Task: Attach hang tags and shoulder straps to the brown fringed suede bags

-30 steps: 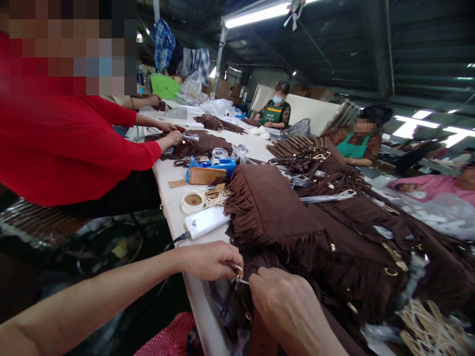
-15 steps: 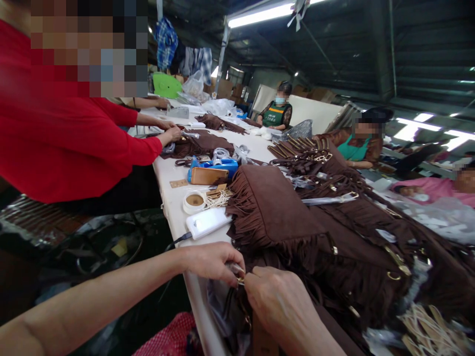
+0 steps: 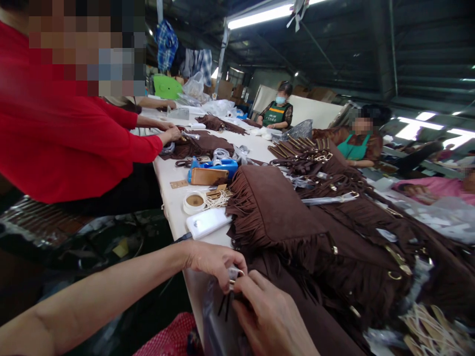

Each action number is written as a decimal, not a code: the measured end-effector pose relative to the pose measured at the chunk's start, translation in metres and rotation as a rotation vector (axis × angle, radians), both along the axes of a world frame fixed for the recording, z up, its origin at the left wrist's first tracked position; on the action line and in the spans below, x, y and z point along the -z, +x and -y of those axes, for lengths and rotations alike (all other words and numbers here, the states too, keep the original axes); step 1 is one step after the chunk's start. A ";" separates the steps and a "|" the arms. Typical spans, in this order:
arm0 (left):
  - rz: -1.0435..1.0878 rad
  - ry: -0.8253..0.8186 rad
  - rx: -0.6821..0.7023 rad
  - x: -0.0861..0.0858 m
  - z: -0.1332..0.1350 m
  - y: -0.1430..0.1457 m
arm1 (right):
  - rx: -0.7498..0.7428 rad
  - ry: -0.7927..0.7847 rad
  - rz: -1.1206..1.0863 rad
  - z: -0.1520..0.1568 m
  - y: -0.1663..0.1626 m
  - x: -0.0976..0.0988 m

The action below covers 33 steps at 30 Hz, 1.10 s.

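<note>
Near the table's front edge, my left hand (image 3: 215, 263) pinches a small metal clasp (image 3: 233, 282) partly wrapped in clear plastic. My right hand (image 3: 266, 307) meets it from the right, its fingertips closed on the same clasp. Thin dark strands hang just below the fingers. What the clasp is fixed to is hidden by my hands. Beside and beyond them, brown fringed bags (image 3: 284, 202) lie piled, with gold-coloured metal fittings and bits of plastic wrap on them.
Left of the pile lie a white device (image 3: 208, 222) with a black cable, a round tub (image 3: 194, 201), an orange-backed phone (image 3: 209, 176) and a blue tape dispenser (image 3: 232, 168). Corded tags (image 3: 434, 331) lie lower right. A co-worker in red (image 3: 74, 143) stands at left; others sit across the table.
My right hand has shifted slightly down and its fingers have opened up to view. The metal clasp has tilted and shows more between my fingertips. A brown tag below the right hand is now out of sight.
</note>
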State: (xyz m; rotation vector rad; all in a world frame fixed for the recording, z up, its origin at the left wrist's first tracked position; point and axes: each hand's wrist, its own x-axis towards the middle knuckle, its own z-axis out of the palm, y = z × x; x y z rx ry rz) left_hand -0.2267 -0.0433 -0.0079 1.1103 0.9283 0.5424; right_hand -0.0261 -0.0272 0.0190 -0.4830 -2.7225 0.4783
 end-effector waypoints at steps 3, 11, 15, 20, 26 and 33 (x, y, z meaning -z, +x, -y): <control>0.058 -0.040 -0.027 0.003 0.000 0.000 | 0.093 0.131 -0.073 0.007 -0.007 0.013; 0.045 -0.045 -0.042 0.006 0.001 -0.003 | 0.075 0.029 -0.183 0.007 -0.010 0.023; -0.075 0.045 -0.071 -0.013 0.011 -0.004 | 0.096 -0.413 -0.218 -0.003 -0.005 0.016; -0.422 0.682 -0.331 -0.035 0.038 0.012 | 0.245 -0.972 -0.357 -0.015 -0.001 0.019; -0.541 0.682 -0.625 -0.007 0.049 0.040 | 0.205 -0.898 -0.402 -0.010 -0.006 0.027; -0.429 0.539 -0.832 -0.002 0.057 0.037 | 0.199 -0.723 -0.208 -0.016 0.005 0.021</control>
